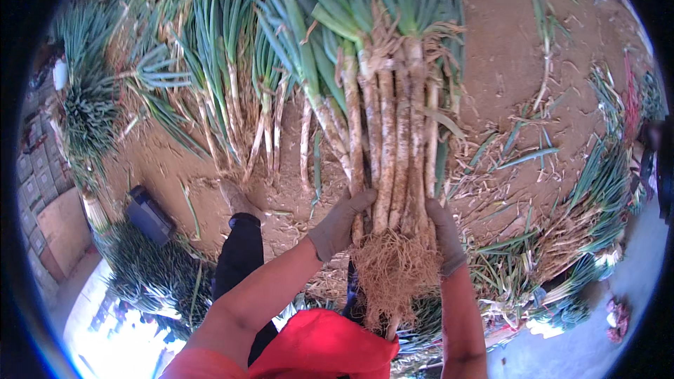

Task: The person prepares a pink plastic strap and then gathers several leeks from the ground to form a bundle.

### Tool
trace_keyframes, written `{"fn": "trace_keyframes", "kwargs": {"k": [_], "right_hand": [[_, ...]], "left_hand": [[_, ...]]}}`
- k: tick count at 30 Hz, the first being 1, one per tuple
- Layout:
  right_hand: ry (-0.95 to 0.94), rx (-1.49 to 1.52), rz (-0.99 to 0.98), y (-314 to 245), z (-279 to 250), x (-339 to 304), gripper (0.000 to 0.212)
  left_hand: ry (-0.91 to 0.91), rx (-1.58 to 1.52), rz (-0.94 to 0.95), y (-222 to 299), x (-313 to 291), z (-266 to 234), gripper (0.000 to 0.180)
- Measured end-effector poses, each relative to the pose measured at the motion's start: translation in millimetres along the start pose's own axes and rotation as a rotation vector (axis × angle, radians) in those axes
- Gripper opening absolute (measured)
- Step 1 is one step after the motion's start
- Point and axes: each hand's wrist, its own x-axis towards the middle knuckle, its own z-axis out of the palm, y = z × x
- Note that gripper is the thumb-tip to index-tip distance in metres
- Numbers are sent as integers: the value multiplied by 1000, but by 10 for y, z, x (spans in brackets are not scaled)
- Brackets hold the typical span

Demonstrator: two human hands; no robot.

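Observation:
A thick bunch of green onions (400, 133) with long soil-stained stalks stands between my hands, its green leaves pointing away and its tangled brown roots (395, 274) toward me. My left hand (338, 226), in a grey glove, is closed around the stalks on the left, just above the roots. My right hand (445, 235), gloved the same way, grips the bunch from the right side at the same height. The fingers of both hands are partly hidden behind the stalks.
More loose green onions (232, 98) lie on the brown dirt ground (505, 42) to the left. Piles of green onions sit at the right (597, 189) and lower left (151, 274). A dark box-shaped object (149, 215) rests near my shoe (242, 201). Leaf scraps litter the right.

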Motion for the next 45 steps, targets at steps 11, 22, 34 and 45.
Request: {"fn": "trace_keyframes", "kwargs": {"k": [11, 22, 34, 45], "right_hand": [[65, -274, -212, -1283, -73, -1286, 70], [223, -332, -95, -1291, -491, -1144, 89], [220, -454, -28, -1374, -594, -962, 120], [54, -604, 93, -1606, -1142, -850, 124]], "left_hand": [[-58, -146, -71, -315, -697, 1614, 50], [-48, -181, -175, -370, -427, 1747, 58], [-14, 108, -42, -399, -255, 1777, 57], [-129, 152, -56, -743, 160, 1685, 66]]}}
